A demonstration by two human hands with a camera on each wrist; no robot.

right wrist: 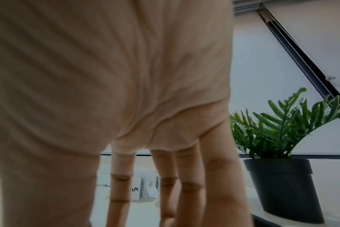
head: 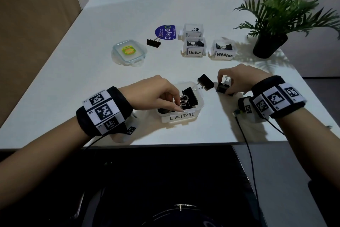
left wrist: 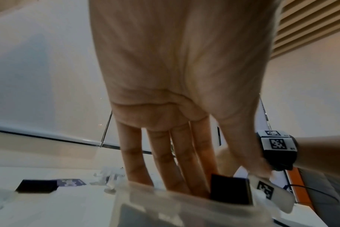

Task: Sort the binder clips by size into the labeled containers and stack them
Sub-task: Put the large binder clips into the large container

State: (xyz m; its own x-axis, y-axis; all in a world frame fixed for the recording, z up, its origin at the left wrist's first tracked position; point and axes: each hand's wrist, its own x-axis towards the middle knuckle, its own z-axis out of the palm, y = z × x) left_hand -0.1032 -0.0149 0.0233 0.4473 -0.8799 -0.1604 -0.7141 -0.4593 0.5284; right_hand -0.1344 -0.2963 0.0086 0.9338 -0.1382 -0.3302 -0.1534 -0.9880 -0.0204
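Binder clips in the LARGE container (head: 181, 111) sit nearest me, at the near middle of the table (head: 73, 79). My left hand (head: 156, 92) reaches into it, fingers pinching the wire handles of a large clip (head: 190, 96). Just right of the container my right hand (head: 239, 79) has its grip closed around another black clip (head: 222, 88) on the table, with a loose clip (head: 205, 81) lying between the two. I judge the sorting partly done. Farther off, two Medium containers (head: 195, 47) (head: 223, 50) and a further container (head: 193, 31) behind them hold clips, while one stray clip (head: 154, 42) lies near the far-left lid (head: 129, 53) and a blue sticker (head: 165, 32). Those strays, and any stacking, remain. The head view alone shows the labels and layout; the left wrist view shows my fingers (left wrist: 182, 165) dipping inside the container wall; the right wrist view hides its clip behind the palm but shows the plant (right wrist: 285, 153).
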